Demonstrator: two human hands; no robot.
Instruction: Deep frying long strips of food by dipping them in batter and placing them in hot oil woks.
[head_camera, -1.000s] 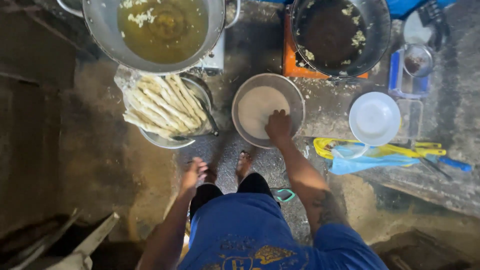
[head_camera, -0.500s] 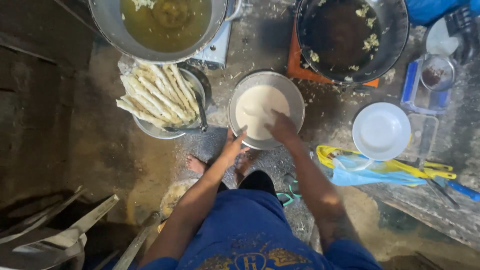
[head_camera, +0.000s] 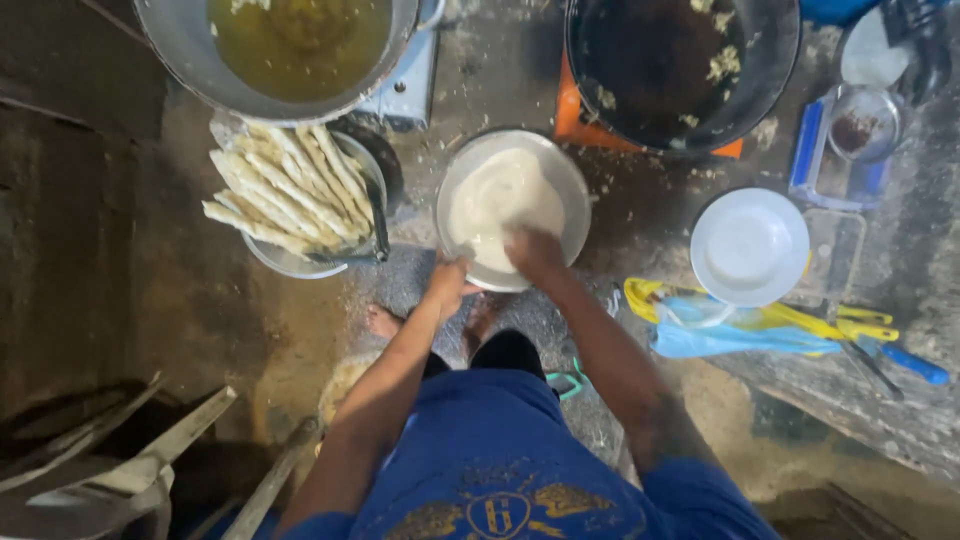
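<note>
Batter bowl (head_camera: 512, 160) hemmed by dough-strip bowl (head_camera: 300, 200), black wok (head_camera: 680, 70), open floor rightward

We've got both bare arms stretched forward and down, elbows loose. Our left hand (head_camera: 447, 283) curls at the near edge, our right hand (head_camera: 535, 252) just beside it, fingers bent downward.

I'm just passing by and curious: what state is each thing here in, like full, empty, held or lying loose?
Round metal bowl of white batter: part full, on the ground.
Left hand: gripping the bowl's near rim.
Right hand: in the batter.
Large metal pot of yellow oil: nearly full.
Dark wok: holds a few fried bits.
Pale dough sticks: piled in a bowl.
White round plate: empty.
</note>
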